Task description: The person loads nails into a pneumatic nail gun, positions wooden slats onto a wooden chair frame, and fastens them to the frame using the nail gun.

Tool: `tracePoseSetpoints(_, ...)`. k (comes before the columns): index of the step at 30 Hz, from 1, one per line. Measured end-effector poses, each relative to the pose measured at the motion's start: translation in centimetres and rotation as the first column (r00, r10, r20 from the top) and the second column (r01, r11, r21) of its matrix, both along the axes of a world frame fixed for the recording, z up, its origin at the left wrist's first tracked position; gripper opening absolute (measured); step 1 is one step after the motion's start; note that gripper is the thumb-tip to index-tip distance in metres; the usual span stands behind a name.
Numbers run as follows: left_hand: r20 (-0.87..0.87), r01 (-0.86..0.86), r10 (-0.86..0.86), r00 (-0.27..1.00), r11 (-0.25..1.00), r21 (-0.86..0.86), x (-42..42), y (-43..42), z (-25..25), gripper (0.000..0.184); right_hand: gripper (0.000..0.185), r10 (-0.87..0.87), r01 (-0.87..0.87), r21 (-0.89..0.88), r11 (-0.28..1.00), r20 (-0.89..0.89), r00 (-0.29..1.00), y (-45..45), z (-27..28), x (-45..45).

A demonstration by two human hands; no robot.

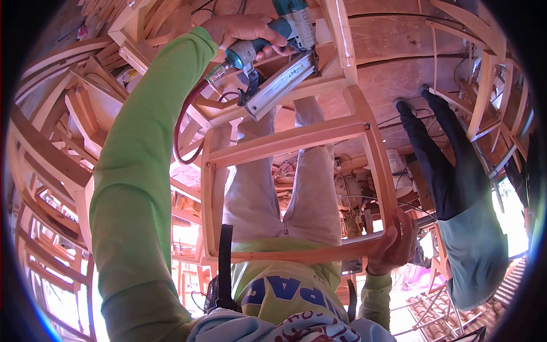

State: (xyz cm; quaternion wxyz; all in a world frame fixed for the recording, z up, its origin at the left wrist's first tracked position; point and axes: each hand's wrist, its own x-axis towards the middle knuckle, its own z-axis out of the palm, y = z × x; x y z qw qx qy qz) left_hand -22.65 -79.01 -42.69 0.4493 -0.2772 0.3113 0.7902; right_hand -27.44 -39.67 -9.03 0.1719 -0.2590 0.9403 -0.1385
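My left hand [245, 31] is closed round the handle of a teal and silver pneumatic nail gun [285, 80]. The gun's long silver magazine slants across the far part of a wooden chair frame [285, 141], and a red air hose [181, 128] runs from its fitting. Whether the gun's nose touches the wood cannot be made out. My right hand [396, 242] grips the near right corner of the frame, its fingers wrapped round the rail. The open rectangle of the frame lies in front of my body, and my trouser legs show through it.
Stacked wooden chair parts [57, 154] crowd the left side. Another person [467, 228] stands at the right, in dark trousers. More curved wooden pieces [484, 97] stand at the upper right. Cables lie over the reddish floor [387, 68].
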Motion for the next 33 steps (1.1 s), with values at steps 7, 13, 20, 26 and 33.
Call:
tracePoseSetpoints(7,-0.046,-0.101,0.091,0.995,0.956,-0.276,4.6,-2.6,4.1,0.038,0.031,0.042,-0.043,0.009,0.999,0.038,0.998,0.8,0.2,-0.4)
tracePoseSetpoints(13,0.060,-0.078,0.098,0.993,0.959,-0.273,10.0,-4.9,6.4,0.046,0.032,0.051,-0.051,-0.002,0.999,0.059,0.997,0.1,0.2,-0.4)
tracePoseSetpoints(20,0.081,-0.076,0.098,0.992,0.967,-0.245,12.2,-3.9,5.4,0.042,0.030,0.034,-0.035,0.006,0.999,0.096,0.995,0.8,0.2,-0.1)
tracePoseSetpoints(26,0.119,-0.078,0.111,0.987,0.963,-0.256,12.0,-3.1,5.8,0.037,0.029,0.078,-0.082,0.033,0.996,0.090,0.993,0.9,0.3,-0.3)
tracePoseSetpoints(33,0.107,-0.035,0.060,0.992,0.974,-0.223,11.5,-3.8,5.4,0.035,0.032,0.019,-0.019,0.006,1.000,0.042,0.999,0.8,-0.3,-0.1)
